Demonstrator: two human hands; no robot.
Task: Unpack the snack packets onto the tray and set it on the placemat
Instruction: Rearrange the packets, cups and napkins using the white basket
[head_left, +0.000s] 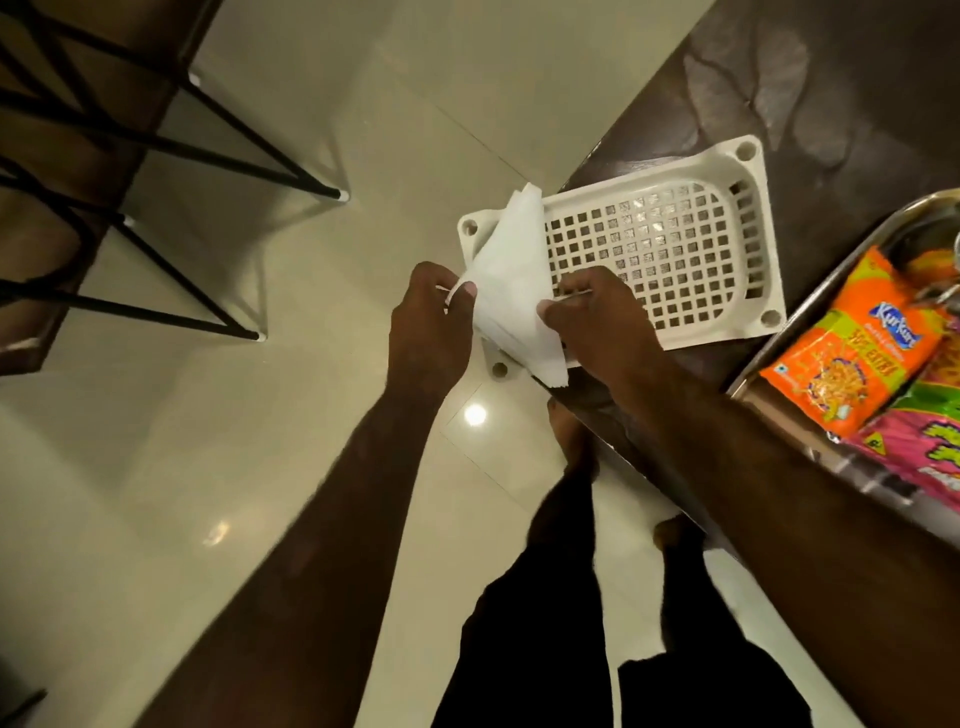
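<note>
A white folded bag (506, 280) is held between both hands above the near end of a white perforated plastic basket (748, 171). My left hand (428, 325) pinches the bag's left edge and a thin white handle. My right hand (602, 322) grips its right edge. The basket lies on a dark brown table (857, 93) and holds nothing visible. At the right edge a steel tray (753, 374) holds an orange snack packet (852, 353) and a pink and green packet (930, 441).
The table's corner overhangs a glossy cream tiled floor (311, 415). Black metal stool legs (234, 150) stand at the upper left. My legs and bare feet (566, 431) are below, close to the table edge.
</note>
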